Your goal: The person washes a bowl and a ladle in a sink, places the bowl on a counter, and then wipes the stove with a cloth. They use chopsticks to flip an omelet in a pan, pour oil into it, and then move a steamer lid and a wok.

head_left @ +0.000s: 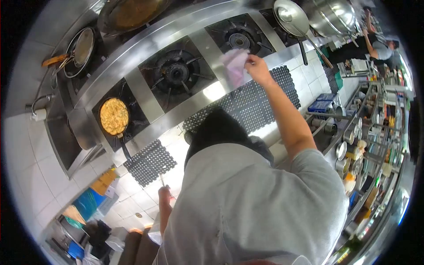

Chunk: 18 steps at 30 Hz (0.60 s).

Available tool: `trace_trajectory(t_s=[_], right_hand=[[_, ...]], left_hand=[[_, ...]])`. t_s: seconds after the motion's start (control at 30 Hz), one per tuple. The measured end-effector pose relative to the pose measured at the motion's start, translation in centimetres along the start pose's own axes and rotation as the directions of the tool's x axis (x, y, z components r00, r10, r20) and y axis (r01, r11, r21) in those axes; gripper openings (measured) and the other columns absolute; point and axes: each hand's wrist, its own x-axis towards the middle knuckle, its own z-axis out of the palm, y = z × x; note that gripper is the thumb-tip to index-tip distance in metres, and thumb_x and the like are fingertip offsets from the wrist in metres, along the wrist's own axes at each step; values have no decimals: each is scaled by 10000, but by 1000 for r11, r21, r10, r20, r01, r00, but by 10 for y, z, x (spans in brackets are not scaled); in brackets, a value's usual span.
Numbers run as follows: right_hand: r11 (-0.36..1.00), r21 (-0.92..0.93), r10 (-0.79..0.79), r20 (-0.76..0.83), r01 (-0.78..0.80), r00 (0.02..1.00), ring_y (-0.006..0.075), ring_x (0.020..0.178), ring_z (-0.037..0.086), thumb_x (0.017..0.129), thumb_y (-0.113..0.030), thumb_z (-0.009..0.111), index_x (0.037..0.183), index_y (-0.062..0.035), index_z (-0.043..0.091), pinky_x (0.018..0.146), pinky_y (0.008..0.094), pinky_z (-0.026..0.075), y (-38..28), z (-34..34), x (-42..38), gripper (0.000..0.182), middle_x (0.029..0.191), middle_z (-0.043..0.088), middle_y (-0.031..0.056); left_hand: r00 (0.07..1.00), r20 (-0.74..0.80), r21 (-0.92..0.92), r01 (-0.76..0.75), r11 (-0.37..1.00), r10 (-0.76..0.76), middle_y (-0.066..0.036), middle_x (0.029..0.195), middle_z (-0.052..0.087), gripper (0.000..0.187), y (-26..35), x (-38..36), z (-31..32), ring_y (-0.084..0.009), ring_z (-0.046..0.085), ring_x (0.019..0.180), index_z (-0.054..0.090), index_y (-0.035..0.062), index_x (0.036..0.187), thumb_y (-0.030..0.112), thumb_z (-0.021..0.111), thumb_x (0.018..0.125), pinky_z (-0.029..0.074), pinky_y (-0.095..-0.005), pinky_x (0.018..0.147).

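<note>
A crumpled pale pink cloth [235, 66] hangs from my right hand [257, 70], pinched in its fingers at the steel front edge of the stove [201, 55]. It is slightly blurred. My left hand [164, 195] is low at my left side, closed round a thin, pale utensil whose end [162, 180] pokes up past the fingers; its kind I cannot make out. Ahead of that hand, a frying pan [125, 150] rests on the left burner, handle toward me. A round golden omelette-like cake [114, 116] fills it.
Bare burners [177, 73] lie between the pan and a wok [291, 17] at the right. A large wok [132, 15] and strainers [83, 46] stand behind. Black perforated mats [150, 163] cover part of the floor. Shelves with bowls [341, 150] line the right; another person [380, 48] stands far right.
</note>
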Motion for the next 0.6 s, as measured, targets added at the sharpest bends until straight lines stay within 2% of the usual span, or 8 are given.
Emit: trace_trajectory(t_s=[0.07,0.13,0.27,0.33,0.37,0.4,0.47,0.6], right_hand=[[894,-344,-319,-37,287,947,331,937,708,854,-161,689,1219,-29,719,854,429,576,47,23,23,389,1046,733,195],[643,-583,-584,45,496,811,390,1217,579,856,-275,723,1143,-58,742,1036,525,475,29,70,1,361,1258,645,187],[556,-518,-522,392,650,758,368,1503,325,933,-366,669,1390,-57,583,1230,546,300,49,91,-33,559,1469,487,162],[378,-425,-602,562,823,567,354,1493,359,937,-269,661,1346,-41,603,1233,503,320,90,28,-23,472,1462,503,157],[559,-454,-454,533,694,714,357,1484,387,938,-213,648,1347,-47,596,1215,499,349,91,-26,-17,444,1494,489,183],[696,-474,-288,503,539,815,361,1475,415,938,-156,634,1347,-52,589,1196,495,378,82,-89,2,424,1527,476,209],[963,-255,-37,186,84,982,394,1416,476,930,-81,613,1340,-20,572,1160,504,417,106,-186,45,417,1475,522,238],[821,-485,-321,47,302,946,404,1382,510,927,-91,582,1339,-4,583,1192,505,379,117,-144,26,421,1411,584,226]], left_hand=[[851,-67,375,-463,803,521,-147,773,575,334,-12,13,11,-268,579,561,663,-33,957,293,597,994,584,-433,476],[980,-178,-203,57,978,-94,-165,832,602,351,53,-22,25,-282,631,602,658,-38,983,303,574,998,571,-398,446],[941,-216,-360,171,917,-260,-156,881,626,341,102,-47,72,-263,636,624,652,-26,977,302,562,994,576,-404,462],[937,-183,-432,195,881,-297,-144,890,633,331,133,-65,106,-248,645,666,653,-11,988,301,544,1009,572,-415,489],[969,-156,116,-176,978,193,-121,819,619,267,136,-79,123,-218,636,675,664,23,990,259,543,1017,546,-402,504],[988,-140,-57,-76,995,68,-139,768,616,170,121,-68,148,-258,645,684,670,48,964,186,577,999,537,-417,558],[943,-117,448,-230,864,311,-174,786,636,88,110,-73,182,-323,653,720,679,56,945,112,629,900,554,-450,660],[913,-16,595,-318,738,407,-190,818,667,175,107,-112,235,-371,656,770,684,59,935,115,669,770,548,-475,735]])
